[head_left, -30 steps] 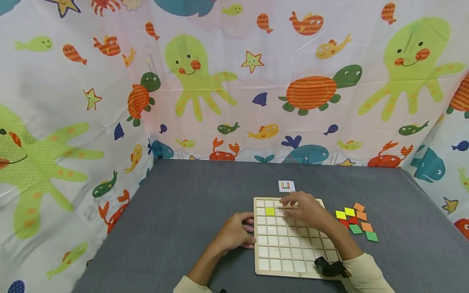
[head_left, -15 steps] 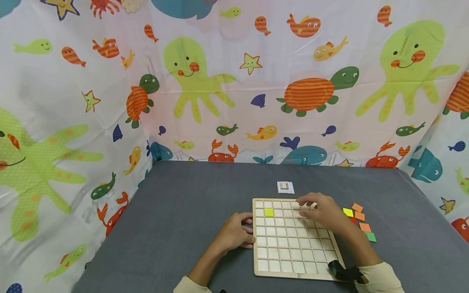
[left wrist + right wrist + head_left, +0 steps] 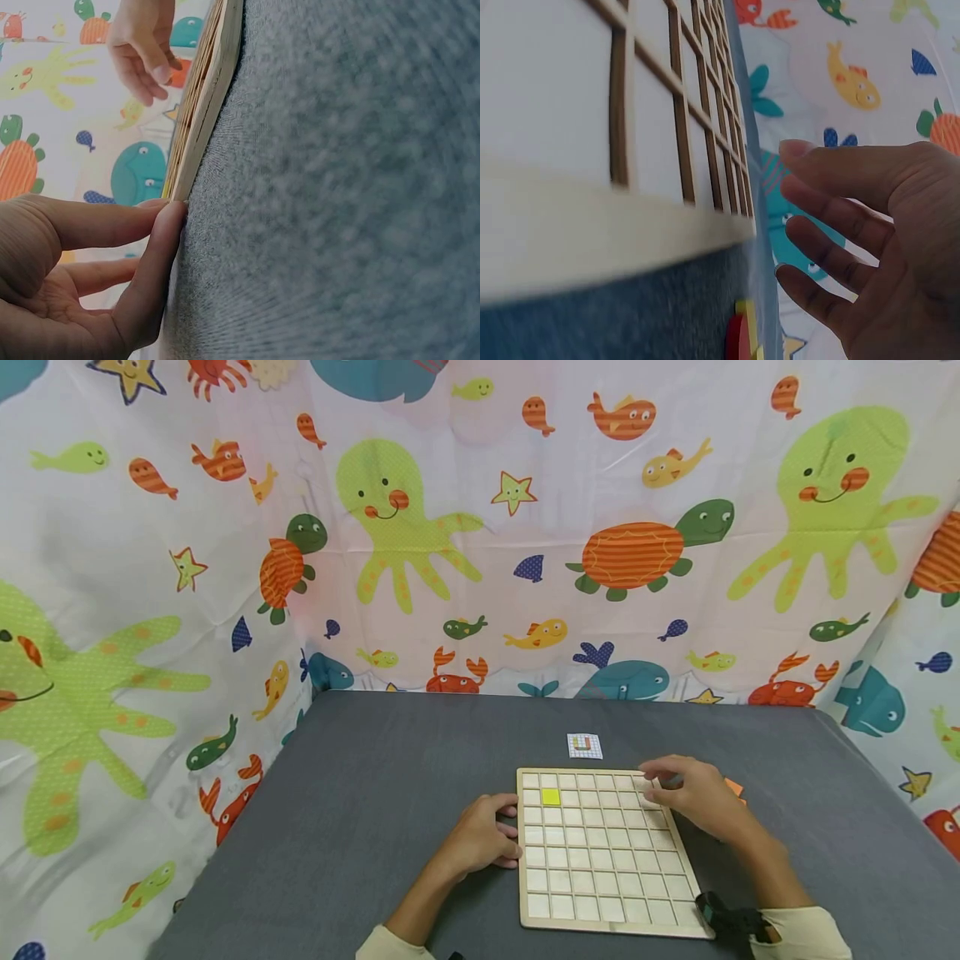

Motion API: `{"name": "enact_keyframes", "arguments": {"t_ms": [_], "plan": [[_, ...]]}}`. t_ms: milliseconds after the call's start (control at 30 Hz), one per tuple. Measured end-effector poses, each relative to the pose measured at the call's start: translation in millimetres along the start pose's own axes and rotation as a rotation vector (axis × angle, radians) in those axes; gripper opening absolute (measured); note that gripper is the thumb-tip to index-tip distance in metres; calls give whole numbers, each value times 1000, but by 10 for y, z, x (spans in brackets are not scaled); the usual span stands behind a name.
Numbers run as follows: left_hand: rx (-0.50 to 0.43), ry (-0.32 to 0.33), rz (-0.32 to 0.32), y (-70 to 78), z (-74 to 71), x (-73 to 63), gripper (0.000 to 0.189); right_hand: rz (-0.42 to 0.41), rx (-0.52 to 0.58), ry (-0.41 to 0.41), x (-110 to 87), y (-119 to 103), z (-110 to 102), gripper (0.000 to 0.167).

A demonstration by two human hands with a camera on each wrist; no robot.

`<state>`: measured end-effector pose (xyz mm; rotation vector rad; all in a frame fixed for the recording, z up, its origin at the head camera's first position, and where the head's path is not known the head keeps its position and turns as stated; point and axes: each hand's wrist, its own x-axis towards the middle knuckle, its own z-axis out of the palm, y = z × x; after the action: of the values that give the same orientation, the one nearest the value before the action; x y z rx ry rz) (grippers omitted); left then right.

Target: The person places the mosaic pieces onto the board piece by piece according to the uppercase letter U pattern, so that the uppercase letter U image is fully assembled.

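Observation:
A wooden grid board (image 3: 615,929) lies on the grey table, with one yellow square tile (image 3: 551,797) in a cell near its far left corner. My left hand (image 3: 480,835) pinches the board's left edge between thumb and finger, as the left wrist view shows. Over the far right corner of the board is my right hand (image 3: 693,793), its fingers loosely bent and holding nothing. Beyond it, orange tiles (image 3: 733,786) peek out, the rest of that pile being hidden behind the hand and forearm. The right wrist view catches a red tile (image 3: 737,337) low beside the board.
A small white card (image 3: 584,746) with a coloured grid pattern lies behind the board. Grey cloth (image 3: 390,777) covers the table to the left. A curtain (image 3: 465,527) printed with sea animals hangs around the back and sides.
My right hand has moved rightward across the board from near the yellow tile to the far right corner, now covering most of the loose tiles. The left hand stays at the left edge.

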<state>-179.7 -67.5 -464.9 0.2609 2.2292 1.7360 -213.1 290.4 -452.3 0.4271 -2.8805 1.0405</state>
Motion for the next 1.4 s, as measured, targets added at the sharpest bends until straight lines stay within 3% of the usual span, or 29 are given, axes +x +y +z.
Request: {"name": "enact_keyframes", "arguments": {"t_ms": [267,933,1400], "plan": [[0,2,-5,10,0,0,80,61,-25,17,-50,153,-77,40],[20,-3,3,3,-9,-3,78,211,-60,-37,-159,461,-334,48],[18,-1,-1,7,-9,-6,78,246,-66,-81,-177,552,-426,49]]}}
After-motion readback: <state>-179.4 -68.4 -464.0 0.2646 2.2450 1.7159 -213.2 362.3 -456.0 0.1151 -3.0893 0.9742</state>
